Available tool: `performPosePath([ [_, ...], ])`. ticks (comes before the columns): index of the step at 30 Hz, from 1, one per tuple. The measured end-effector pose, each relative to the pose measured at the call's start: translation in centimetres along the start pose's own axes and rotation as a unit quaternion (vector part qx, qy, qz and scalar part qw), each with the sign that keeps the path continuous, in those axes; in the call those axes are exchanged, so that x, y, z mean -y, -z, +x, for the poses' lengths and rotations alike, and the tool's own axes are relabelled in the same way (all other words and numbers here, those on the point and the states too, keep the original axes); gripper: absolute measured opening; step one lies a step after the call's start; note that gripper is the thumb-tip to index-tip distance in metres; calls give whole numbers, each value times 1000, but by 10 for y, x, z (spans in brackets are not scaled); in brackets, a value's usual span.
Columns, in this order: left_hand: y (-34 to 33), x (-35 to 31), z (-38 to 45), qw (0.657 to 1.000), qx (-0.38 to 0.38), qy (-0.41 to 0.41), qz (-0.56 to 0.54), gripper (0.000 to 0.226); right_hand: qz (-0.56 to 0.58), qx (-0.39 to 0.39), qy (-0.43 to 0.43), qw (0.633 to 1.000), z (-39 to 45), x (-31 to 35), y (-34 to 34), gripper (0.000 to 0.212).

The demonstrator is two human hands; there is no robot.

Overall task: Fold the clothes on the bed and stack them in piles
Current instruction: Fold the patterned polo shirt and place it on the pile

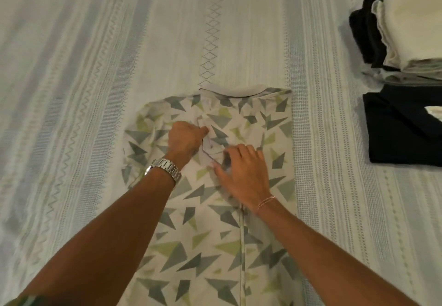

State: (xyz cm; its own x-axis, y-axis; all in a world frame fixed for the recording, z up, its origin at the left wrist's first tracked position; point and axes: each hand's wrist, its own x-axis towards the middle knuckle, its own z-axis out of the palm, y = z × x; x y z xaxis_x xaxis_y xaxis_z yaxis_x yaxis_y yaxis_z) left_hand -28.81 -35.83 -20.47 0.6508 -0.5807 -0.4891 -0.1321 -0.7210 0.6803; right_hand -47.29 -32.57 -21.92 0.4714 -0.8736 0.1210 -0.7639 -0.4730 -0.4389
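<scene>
Both hands [215,155] on patterned shirt [251,119]

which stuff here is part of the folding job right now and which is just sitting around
In use: patterned shirt, left hand pinching a folded sleeve edge, right hand flat on the cloth.

Lying about: stack of folded clothes, dark folded garment, both already done; striped bedspread; wristwatch.

We've got a cream cotton shirt [210,234] covered in grey and lime-green triangle shards, on a pale woven bedspread [95,66] with zigzag stripes, beside black and cream folded clothes [394,30].
</scene>
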Motion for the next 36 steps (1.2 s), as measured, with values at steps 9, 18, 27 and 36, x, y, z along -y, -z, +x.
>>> performPosePath([
  [9, -1, -12, 10, 998, 24, -27, -51, 43, -39, -29, -19, 999, -16, 40, -16, 18],
  [18, 5, -15, 24, 989, 11, 1, -145, 30, -109, -49, -15, 993, -15, 49, -30, 19],
  [27, -2, -69, -2, 985, 41, -46, -163, 23, 322, -120, -205, 917, -9, 47, 7, 4],
  [36, -96, -118, -46, 968, 4, -218, 124, 23, 453, -142, -425, 771, -20, -12, 47, 7],
])
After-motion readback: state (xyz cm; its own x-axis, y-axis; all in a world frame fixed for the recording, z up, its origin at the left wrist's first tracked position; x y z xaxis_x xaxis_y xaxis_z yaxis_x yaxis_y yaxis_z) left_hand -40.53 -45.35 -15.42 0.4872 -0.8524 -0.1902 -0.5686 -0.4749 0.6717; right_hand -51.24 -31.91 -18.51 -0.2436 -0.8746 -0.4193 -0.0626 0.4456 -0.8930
